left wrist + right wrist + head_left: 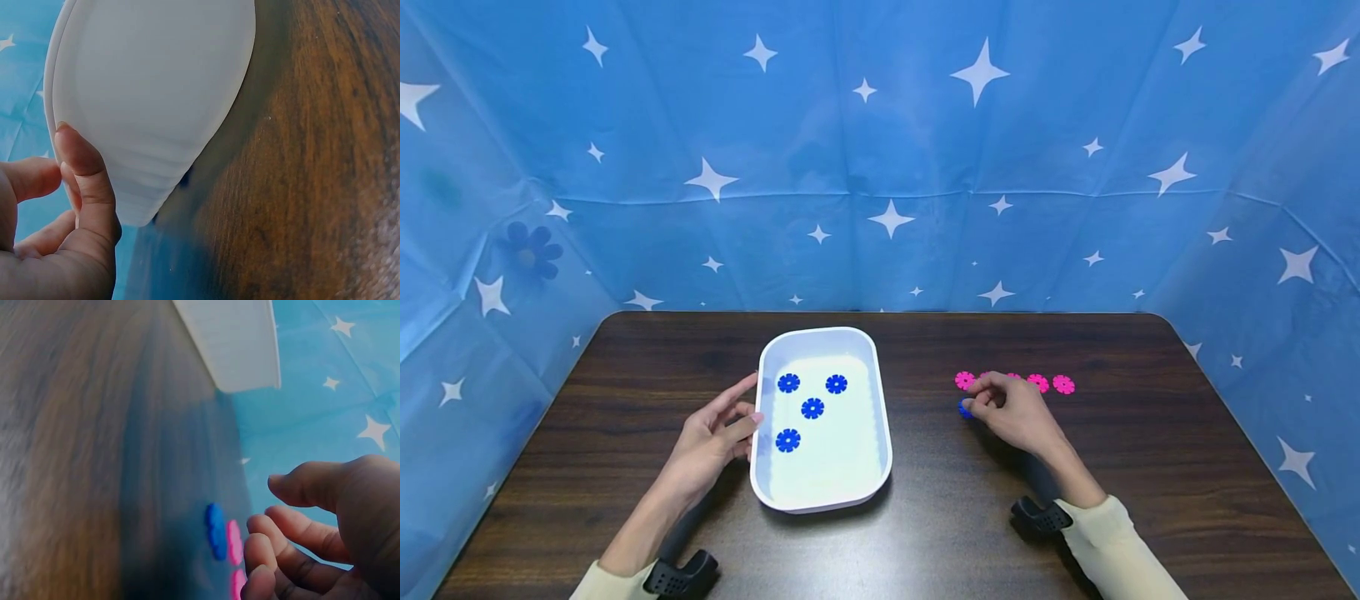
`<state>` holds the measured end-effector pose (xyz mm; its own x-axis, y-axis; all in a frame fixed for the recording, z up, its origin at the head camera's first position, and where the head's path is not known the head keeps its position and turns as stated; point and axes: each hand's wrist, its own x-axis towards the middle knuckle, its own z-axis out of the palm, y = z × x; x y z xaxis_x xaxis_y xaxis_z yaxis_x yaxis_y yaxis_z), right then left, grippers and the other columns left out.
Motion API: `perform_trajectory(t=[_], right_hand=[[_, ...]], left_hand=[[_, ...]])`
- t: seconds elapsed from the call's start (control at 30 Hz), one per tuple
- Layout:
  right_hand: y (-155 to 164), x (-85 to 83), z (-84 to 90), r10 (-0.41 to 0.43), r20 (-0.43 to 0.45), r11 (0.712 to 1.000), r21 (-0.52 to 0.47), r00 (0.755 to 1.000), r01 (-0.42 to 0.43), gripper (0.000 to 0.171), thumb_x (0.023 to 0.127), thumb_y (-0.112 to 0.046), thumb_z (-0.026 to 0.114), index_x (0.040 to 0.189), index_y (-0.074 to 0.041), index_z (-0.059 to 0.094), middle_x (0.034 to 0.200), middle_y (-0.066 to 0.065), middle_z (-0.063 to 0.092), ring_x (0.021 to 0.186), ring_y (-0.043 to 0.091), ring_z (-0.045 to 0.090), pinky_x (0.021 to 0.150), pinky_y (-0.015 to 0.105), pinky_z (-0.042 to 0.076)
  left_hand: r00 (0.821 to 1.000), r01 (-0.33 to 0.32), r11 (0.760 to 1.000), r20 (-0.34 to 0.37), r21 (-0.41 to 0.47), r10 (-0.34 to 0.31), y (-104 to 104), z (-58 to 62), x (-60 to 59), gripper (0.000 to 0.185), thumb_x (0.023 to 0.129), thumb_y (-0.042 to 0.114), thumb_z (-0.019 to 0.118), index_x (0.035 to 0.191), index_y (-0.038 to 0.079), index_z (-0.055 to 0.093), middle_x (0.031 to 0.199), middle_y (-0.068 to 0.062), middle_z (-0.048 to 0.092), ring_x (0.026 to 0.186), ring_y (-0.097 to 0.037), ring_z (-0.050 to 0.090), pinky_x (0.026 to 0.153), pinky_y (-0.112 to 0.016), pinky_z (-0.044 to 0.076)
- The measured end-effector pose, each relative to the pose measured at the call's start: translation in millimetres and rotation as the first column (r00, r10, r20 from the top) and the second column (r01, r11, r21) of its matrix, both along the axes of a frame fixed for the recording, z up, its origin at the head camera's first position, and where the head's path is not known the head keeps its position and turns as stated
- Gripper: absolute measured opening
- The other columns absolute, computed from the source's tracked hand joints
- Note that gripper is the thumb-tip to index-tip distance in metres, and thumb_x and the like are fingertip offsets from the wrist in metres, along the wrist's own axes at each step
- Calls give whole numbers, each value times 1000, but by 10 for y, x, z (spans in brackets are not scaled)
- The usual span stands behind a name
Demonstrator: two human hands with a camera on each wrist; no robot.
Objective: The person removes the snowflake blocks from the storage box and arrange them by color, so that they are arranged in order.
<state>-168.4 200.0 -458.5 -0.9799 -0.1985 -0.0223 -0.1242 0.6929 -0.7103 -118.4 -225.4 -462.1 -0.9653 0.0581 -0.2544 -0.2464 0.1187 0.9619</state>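
Blue disc (964, 408) on the bench (1112, 467) was being reached by the curled, empty right hand (1011, 412); the relaxed left hand (718, 437) steadied the tray (880, 467). A clean pinch seemed needed next.

1. The left hand (715, 437) lies low over the surface, palm turned inward, its forearm reaching up from the bottom-left edge.
2. Its fingers (741, 392) are stretched out and nearly straight — the thumb (84, 181) is straight too, and nothing is clasped in the grip.
3. The right hand (1011, 412) is out ahead on the right side, knuckles up, wrist bent slightly inward.
4. Its fingers (294, 531) are loosely curled, with the thumb (312, 481) held above them — a gap shows between them in the right wrist view, and nothing is pinched.
5. Both forearms wear pale sleeves with a dark strap mount at each wrist.
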Motion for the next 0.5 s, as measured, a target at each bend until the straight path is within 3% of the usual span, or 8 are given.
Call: perform_trajectory(t=[0.17,0.5], right_hand=[[-93,23,111,62,-16,998,-21,998,-62,19,95,-21,71,108,-7,69,80,0,61,68,14,54,57,23,39],[-350,47,273,190,-68,980,-39,979,-193,28,94,-22,75,117,-7,68,90,-1,65,80,14,59,70,25,49]], left_hand=[[1000,-5,1000,6,-6,5,-1,1,-4,61,103,19,63,158,29,39,117,-8,52,89,-15,63,73,-26,57],[1000,-9,1000,13,-17,9,1,18,-9,61,103,18,63,158,29,38,117,-8,53,88,-16,64,73,-26,57]])
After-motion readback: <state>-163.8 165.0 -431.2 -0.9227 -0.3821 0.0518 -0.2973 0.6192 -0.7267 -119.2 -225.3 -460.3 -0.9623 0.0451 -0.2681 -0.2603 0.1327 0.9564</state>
